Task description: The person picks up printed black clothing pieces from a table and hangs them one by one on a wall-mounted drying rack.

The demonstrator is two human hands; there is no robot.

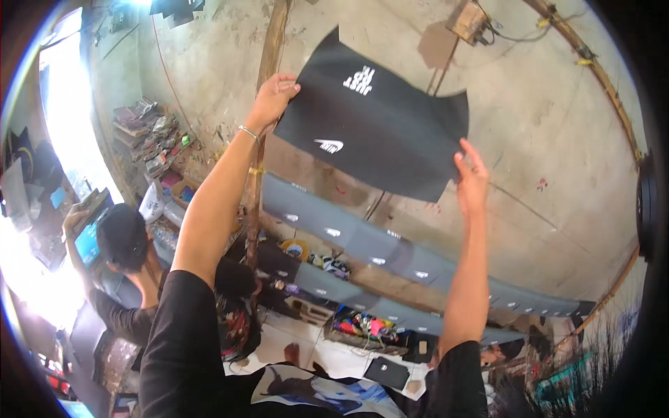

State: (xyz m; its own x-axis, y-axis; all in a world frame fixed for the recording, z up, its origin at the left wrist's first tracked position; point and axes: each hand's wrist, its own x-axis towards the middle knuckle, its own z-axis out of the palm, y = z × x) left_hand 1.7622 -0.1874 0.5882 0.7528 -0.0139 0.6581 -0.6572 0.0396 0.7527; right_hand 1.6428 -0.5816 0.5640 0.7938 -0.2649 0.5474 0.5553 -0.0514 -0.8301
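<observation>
Stretched between my raised hands is a black cut fabric panel (369, 118) with curved edges and small white prints. My left hand (274, 103) pinches its left edge, the thumb on the face toward me. At the lower right edge, my right hand (472, 175) grips the panel with some fingers pointing up; part of that grip is hidden. The panel hangs tilted, its right end lower than its left, in front of the plastered wall. Below it, a long row of grey printed panels (348, 233) runs from the wooden post toward the right.
A wooden post (268, 52) rises beside my left hand. A second row of grey panels (341, 296) lies lower, above a box of colourful items (366, 326). At left, a co-worker in a dark cap (122, 237) faces a bright opening. Piled material (143, 132) fills the corner.
</observation>
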